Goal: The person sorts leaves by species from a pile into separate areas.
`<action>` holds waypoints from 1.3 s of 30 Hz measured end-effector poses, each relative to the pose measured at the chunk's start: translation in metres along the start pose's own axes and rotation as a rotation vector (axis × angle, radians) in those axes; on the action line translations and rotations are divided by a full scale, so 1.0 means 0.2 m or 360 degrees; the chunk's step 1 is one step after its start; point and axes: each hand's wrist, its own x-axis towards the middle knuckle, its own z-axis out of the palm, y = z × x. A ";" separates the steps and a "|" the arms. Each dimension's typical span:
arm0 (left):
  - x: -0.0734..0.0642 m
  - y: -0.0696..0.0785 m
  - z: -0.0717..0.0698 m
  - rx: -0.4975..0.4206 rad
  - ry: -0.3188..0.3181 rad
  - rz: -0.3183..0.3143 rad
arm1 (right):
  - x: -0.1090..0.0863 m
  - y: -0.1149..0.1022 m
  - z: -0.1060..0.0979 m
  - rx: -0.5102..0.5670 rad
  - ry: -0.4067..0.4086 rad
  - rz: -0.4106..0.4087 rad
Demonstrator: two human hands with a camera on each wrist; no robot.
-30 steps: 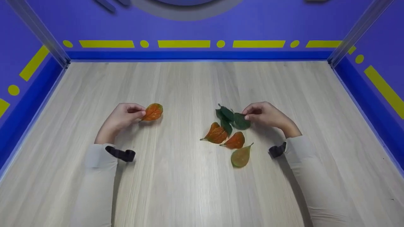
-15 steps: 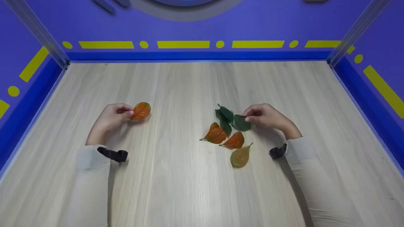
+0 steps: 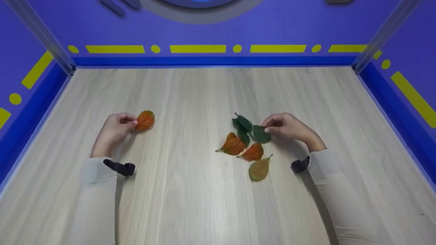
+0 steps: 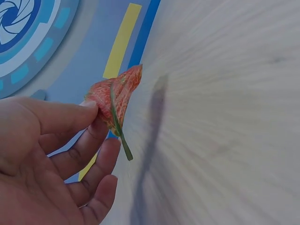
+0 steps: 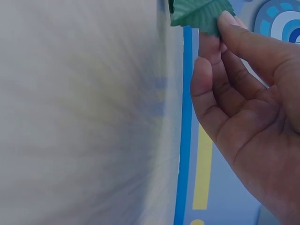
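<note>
My left hand (image 3: 115, 131) pinches an orange leaf (image 3: 145, 120) between thumb and index finger, left of the other leaves. In the left wrist view the leaf's green stem (image 4: 123, 140) hangs down and its blade is off the table. My right hand (image 3: 289, 127) pinches the edge of a dark green leaf (image 3: 261, 134), also seen as a serrated green leaf (image 5: 201, 15) in the right wrist view. Beside it lie overlapping green leaves (image 3: 244, 124). Nearer to me are orange leaves (image 3: 233, 145), a single orange leaf (image 3: 254, 152) and a yellow-green leaf (image 3: 259, 170).
The wood-grain table (image 3: 190, 197) is bounded by a blue back wall (image 3: 218, 37) with yellow marks and by side walls. Each wrist wears a small black camera, the left camera (image 3: 121, 167) and the right camera (image 3: 300, 165).
My left hand has moved left with the orange leaf in its pinch, slowing in the last half second. The right hand and the leaves near it stay almost where they were.
</note>
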 end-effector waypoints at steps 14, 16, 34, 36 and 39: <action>0.00 -0.04 0.01 -0.0026 -0.0008 -0.0088 | -0.02 0.00 0.01 0.0002 -0.0004 -0.0054; 0.00 -0.04 0.01 -0.0035 -0.0012 -0.0097 | -0.01 0.00 0.01 -0.0008 -0.0004 -0.0054; -0.01 -0.06 0.01 -0.0127 -0.0019 -0.0139 | -0.03 -0.01 0.00 0.0044 -0.0033 0.0010; -0.01 -0.06 0.00 -0.0128 -0.0014 -0.0133 | -0.03 -0.01 0.00 0.0042 -0.0028 0.0003; -0.01 -0.06 0.00 -0.0133 -0.0015 -0.0133 | -0.03 -0.01 0.00 0.0034 -0.0023 -0.0011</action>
